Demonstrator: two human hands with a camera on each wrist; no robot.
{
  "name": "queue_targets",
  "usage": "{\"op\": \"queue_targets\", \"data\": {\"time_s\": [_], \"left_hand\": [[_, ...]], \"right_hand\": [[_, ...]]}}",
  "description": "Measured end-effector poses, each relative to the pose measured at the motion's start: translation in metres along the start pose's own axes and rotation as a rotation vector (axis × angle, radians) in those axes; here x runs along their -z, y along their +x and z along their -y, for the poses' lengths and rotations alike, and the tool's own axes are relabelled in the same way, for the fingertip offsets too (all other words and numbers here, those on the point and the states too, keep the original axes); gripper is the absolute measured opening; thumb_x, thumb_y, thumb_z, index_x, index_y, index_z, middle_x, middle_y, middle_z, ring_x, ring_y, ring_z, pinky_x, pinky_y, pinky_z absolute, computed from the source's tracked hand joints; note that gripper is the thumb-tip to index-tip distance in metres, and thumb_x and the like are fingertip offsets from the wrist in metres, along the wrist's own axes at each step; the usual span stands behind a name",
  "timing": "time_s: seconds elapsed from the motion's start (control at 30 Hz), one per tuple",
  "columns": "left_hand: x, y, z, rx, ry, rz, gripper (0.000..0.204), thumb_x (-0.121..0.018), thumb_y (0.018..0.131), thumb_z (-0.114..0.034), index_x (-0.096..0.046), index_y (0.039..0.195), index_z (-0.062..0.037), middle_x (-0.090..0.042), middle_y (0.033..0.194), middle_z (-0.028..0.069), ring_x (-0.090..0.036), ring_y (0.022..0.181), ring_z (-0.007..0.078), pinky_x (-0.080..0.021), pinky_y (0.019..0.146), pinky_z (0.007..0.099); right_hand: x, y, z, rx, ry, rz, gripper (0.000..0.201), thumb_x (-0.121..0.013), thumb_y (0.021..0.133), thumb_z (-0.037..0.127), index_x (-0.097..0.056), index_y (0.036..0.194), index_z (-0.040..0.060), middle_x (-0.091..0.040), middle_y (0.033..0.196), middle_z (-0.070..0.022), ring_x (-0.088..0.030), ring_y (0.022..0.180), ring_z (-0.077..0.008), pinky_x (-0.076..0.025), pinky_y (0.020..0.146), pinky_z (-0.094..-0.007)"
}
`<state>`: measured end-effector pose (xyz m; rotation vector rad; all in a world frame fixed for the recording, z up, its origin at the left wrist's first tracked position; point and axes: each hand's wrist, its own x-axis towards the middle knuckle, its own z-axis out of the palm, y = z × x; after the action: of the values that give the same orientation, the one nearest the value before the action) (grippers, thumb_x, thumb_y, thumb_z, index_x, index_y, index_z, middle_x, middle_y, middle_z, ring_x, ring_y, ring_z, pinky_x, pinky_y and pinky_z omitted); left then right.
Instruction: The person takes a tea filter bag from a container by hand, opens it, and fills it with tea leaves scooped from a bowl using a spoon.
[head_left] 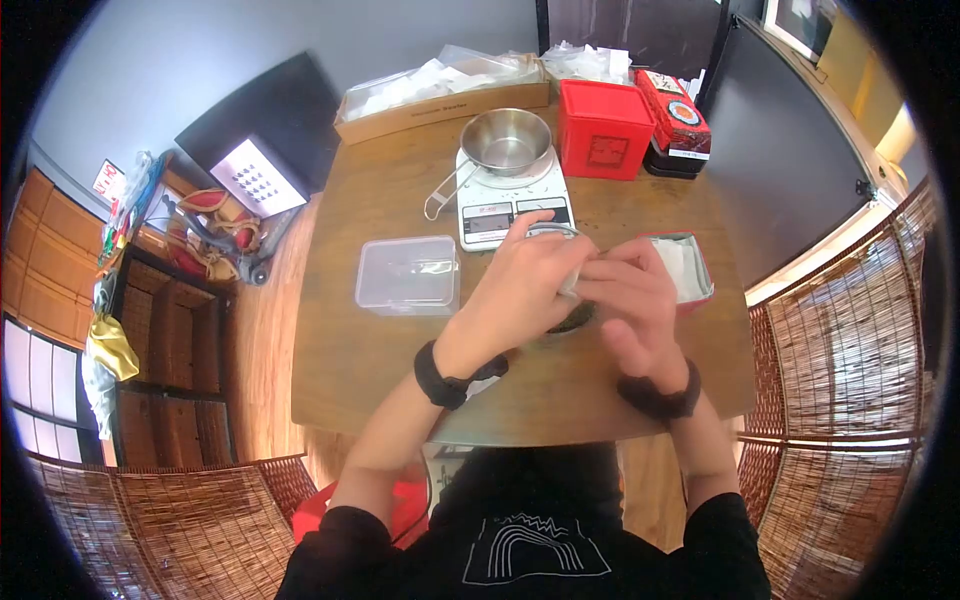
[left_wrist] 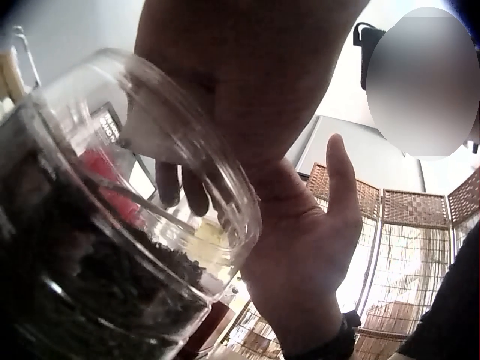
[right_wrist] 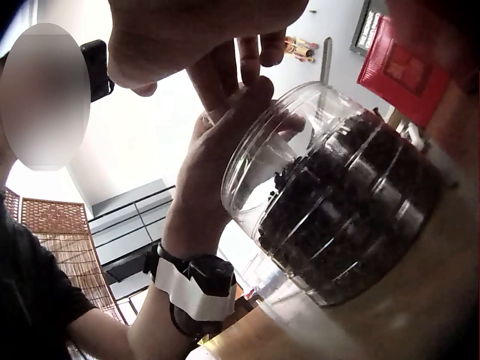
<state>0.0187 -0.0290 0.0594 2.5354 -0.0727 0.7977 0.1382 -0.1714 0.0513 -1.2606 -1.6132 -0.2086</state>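
Observation:
Over the table my two hands meet above a clear jar (right_wrist: 352,202) of dark, dry leaf-like bits. The left hand (head_left: 530,275) pinches a small whitish bag (head_left: 571,283), mostly hidden by the fingers. From the right side, my right hand (head_left: 632,290) reaches its fingers to the same spot, its thumb standing apart. A thin metal handle (right_wrist: 325,60) sticks up from the jar. Right of the hands is an open red tin (head_left: 697,283) with white sheets or bags inside.
A white kitchen scale (head_left: 487,228) bears a steel pan (head_left: 506,142) behind the hands. To the left lies a clear plastic box (head_left: 407,273). Farther back are a cardboard box (head_left: 440,112), a red box (head_left: 606,130) and a red-and-black package (head_left: 675,115).

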Motion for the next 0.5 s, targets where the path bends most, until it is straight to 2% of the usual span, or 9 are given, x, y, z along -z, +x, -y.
{"op": "queue_targets", "data": {"time_s": [0.03,0.07,0.1,0.13,0.23,0.3,0.37,0.43,0.5], "left_hand": [[-0.002,0.000,0.001,0.014,-0.074,-0.047,0.023,-0.075,0.071,-0.006,-0.062,0.090,-0.0057,-0.066,0.085,0.0065,-0.064,0.086,0.0292,-0.040,0.104,0.0450],[-0.003,0.000,0.001,0.012,-0.078,-0.044,0.023,-0.075,0.071,-0.006,-0.062,0.090,-0.0057,-0.066,0.085,0.0065,-0.064,0.086,0.0292,-0.040,0.104,0.0450],[-0.004,-0.001,0.002,0.023,-0.100,-0.140,0.021,-0.077,0.073,-0.006,-0.061,0.087,-0.0057,-0.066,0.085,0.0067,-0.063,0.084,0.0293,-0.043,0.101,0.0439],[-0.005,-0.002,0.002,0.037,-0.123,-0.236,0.019,-0.078,0.075,-0.006,-0.061,0.085,-0.0057,-0.065,0.084,0.0069,-0.062,0.083,0.0294,-0.045,0.099,0.0428],[-0.009,-0.007,0.006,0.120,-0.162,-0.337,0.019,-0.079,0.076,-0.005,-0.061,0.081,-0.0052,-0.064,0.083,0.0066,-0.061,0.081,0.0272,-0.049,0.093,0.0410],[-0.008,-0.012,0.005,0.144,-0.205,-0.337,0.019,-0.078,0.077,-0.004,-0.060,0.082,-0.0050,-0.064,0.083,0.0064,-0.061,0.083,0.0249,-0.048,0.092,0.0404],[-0.009,-0.015,0.009,0.168,-0.244,-0.336,0.019,-0.078,0.077,-0.004,-0.059,0.082,-0.0047,-0.064,0.083,0.0061,-0.062,0.084,0.0227,-0.048,0.092,0.0399],[-0.015,-0.016,0.015,0.160,-0.361,-0.412,0.024,-0.079,0.076,-0.009,-0.056,0.083,-0.0067,-0.060,0.080,0.0078,-0.057,0.081,0.0280,-0.044,0.079,0.0359],[-0.014,-0.018,0.015,0.202,-0.394,-0.414,0.023,-0.078,0.077,-0.008,-0.056,0.084,-0.0064,-0.061,0.082,0.0076,-0.058,0.084,0.0272,-0.045,0.080,0.0360]], "right_hand": [[-0.001,-0.004,0.000,-0.003,-0.002,-0.001,0.037,-0.063,0.079,0.036,-0.073,0.089,0.0009,-0.071,0.098,-0.0120,-0.054,0.078,-0.0288,-0.045,0.070,-0.0362],[-0.003,-0.012,-0.001,-0.125,0.086,-0.134,0.036,-0.060,0.084,0.033,-0.073,0.089,0.0003,-0.070,0.097,-0.0123,-0.055,0.075,-0.0260,-0.045,0.069,-0.0341],[-0.004,-0.017,-0.001,-0.248,0.174,-0.267,0.035,-0.056,0.089,0.031,-0.072,0.090,-0.0004,-0.070,0.096,-0.0126,-0.055,0.072,-0.0231,-0.045,0.068,-0.0320],[-0.003,-0.018,0.000,-0.255,0.172,-0.266,0.035,-0.056,0.089,0.031,-0.072,0.090,-0.0004,-0.070,0.096,-0.0126,-0.055,0.072,-0.0231,-0.045,0.068,-0.0320],[-0.006,-0.013,0.003,-0.376,0.190,-0.402,0.029,-0.051,0.097,0.019,-0.071,0.091,-0.0020,-0.068,0.087,-0.0106,-0.055,0.067,-0.0157,-0.044,0.065,-0.0267],[-0.012,-0.009,0.004,-0.558,0.213,-0.474,0.021,-0.053,0.097,0.009,-0.068,0.089,-0.0027,-0.062,0.078,-0.0037,-0.051,0.066,-0.0073,-0.040,0.059,-0.0214],[-0.014,-0.013,-0.003,-0.564,0.208,-0.494,0.016,-0.055,0.097,0.007,-0.066,0.089,-0.0023,-0.060,0.076,-0.0019,-0.049,0.066,-0.0056,-0.038,0.058,-0.0207],[-0.013,-0.015,-0.005,-0.576,0.200,-0.511,0.012,-0.057,0.096,0.006,-0.064,0.090,-0.0019,-0.057,0.075,-0.0001,-0.047,0.066,-0.0038,-0.037,0.057,-0.0200],[-0.009,-0.012,-0.006,-0.545,0.081,-0.534,0.009,-0.058,0.097,0.007,-0.061,0.095,-0.0007,-0.053,0.070,0.0033,-0.042,0.061,-0.0014,-0.033,0.053,-0.0188]]}}
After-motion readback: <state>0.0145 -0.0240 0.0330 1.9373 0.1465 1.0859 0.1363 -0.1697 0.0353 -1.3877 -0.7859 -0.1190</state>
